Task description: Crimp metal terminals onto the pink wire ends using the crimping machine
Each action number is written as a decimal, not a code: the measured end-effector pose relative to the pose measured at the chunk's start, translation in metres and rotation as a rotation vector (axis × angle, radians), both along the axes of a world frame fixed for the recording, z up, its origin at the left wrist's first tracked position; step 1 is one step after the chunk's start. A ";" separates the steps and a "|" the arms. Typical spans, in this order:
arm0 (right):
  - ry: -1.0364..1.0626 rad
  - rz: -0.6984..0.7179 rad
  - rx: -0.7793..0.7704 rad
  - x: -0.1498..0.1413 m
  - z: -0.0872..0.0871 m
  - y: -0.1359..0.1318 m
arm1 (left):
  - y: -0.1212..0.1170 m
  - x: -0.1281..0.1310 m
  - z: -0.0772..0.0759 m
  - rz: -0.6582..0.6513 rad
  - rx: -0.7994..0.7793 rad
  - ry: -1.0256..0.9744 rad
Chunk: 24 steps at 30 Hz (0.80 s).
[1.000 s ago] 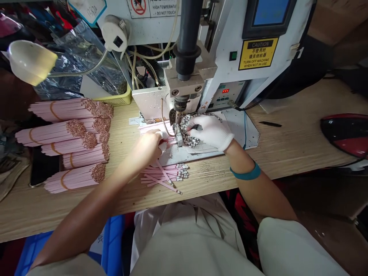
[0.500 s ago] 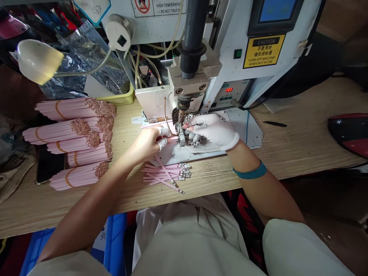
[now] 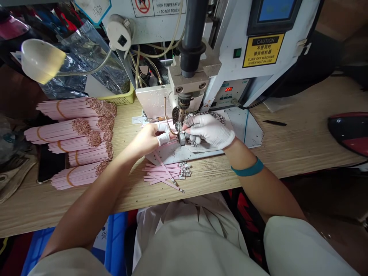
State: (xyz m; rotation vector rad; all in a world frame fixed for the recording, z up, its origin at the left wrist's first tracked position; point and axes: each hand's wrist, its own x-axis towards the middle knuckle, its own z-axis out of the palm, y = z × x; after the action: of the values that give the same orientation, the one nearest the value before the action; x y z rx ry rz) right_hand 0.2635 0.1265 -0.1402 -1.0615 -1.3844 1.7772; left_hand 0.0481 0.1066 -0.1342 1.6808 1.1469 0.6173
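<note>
My left hand (image 3: 151, 136), with white covers on its fingertips, pinches a pink flat wire at the left side of a small metal block (image 3: 182, 139). My right hand (image 3: 212, 131) wears a white glove with bare fingertips. Its thumb and forefinger close together at the block's right side; whatever lies between them is too small to make out. Just above both sets of fingertips points the soldering machine's tip (image 3: 181, 114), with a thin curved tube (image 3: 166, 115) beside it. Small grey parts (image 3: 217, 116) lie heaped behind and under my right hand.
Pink flat wires with small end pieces (image 3: 166, 170) lie near the table's front edge. Rubber-banded bundles of pink wires (image 3: 69, 134) are stacked on the left. A lamp (image 3: 43, 61) stands behind them. The machine's white base plate (image 3: 253, 132) extends right, near a black stick (image 3: 274, 123).
My left fingers have shifted slightly right, nearer the block. The right hand has drawn slightly left, its fingertips now closer together at the block.
</note>
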 end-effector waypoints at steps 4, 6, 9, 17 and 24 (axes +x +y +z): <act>-0.038 -0.008 0.012 -0.003 0.001 0.001 | 0.001 0.001 -0.003 -0.004 0.002 -0.041; -0.067 -0.005 0.016 -0.006 0.002 0.000 | 0.001 0.002 -0.003 -0.004 0.004 -0.048; -0.077 -0.008 0.012 -0.009 0.003 -0.001 | 0.001 0.004 -0.002 0.014 -0.007 -0.036; -0.048 -0.015 0.009 -0.009 0.004 -0.003 | 0.001 0.009 -0.002 0.071 -0.012 -0.022; -0.046 -0.031 -0.016 -0.010 0.004 -0.002 | 0.002 0.008 -0.003 0.061 0.034 0.029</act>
State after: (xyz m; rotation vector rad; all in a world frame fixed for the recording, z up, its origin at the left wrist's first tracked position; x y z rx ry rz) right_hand 0.2539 0.1245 -0.1360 -1.1332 -1.3762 1.7542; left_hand 0.0563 0.1091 -0.1368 1.6940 1.2180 0.6560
